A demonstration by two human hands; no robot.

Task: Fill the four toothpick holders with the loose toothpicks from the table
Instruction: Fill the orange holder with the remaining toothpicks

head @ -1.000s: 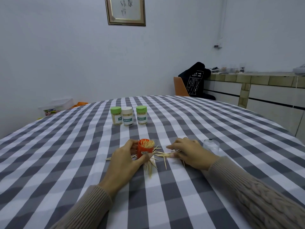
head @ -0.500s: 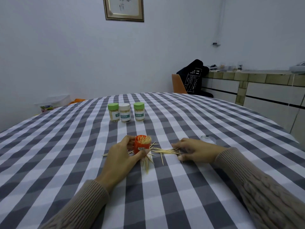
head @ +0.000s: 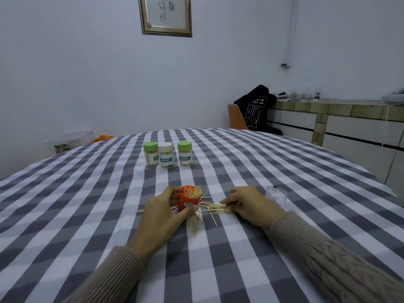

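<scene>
Steadying the orange holder (head: 189, 199) on the counter (head: 87, 193), the left hand (head: 161, 217) curls around it while the right hand (head: 249, 204) pinches loose toothpicks (head: 213, 209) just beside it. 3 capped holders (head: 167, 154) stand behind. A careless nudge could tip the nearly full holder.

One head-worn wide-angle view looks forward and down across the checked table (head: 87, 215) toward the far wall (head: 87, 73).

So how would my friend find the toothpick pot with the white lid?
Look at the far middle of the grey-and-white checked tablecloth, where three clear plastic toothpick jars stand in a row. The white-lidded clear jar is the middle one; the green-lidded jar on its left and the green-lidded jar on its right have green caps.
</scene>
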